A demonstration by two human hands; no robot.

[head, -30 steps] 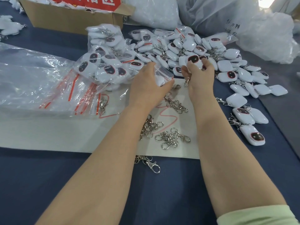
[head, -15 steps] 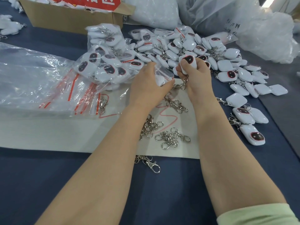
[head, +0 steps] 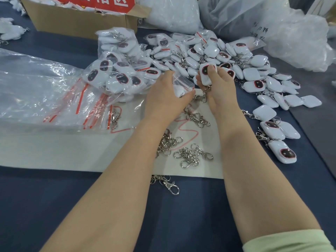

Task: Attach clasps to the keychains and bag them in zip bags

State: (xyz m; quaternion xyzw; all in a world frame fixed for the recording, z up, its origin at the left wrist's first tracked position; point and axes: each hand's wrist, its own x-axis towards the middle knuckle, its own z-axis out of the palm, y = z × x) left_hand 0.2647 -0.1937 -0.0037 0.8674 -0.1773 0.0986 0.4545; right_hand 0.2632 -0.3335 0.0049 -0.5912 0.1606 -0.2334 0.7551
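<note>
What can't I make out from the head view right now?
Head view only:
- Mouth of the zip bag, open or sealed: hidden behind the left hand that grips it.
- Whether the clasp under the keychain in the right hand is fully hooked on: too small.
- Contents of the cardboard box and its red label: cut off by the top edge.
- Writing on the plastic sack: too small.

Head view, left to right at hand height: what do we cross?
large clear plastic bag → bagged keychains → left hand gripping a zip bag → right hand holding a keychain → loose keychains
</note>
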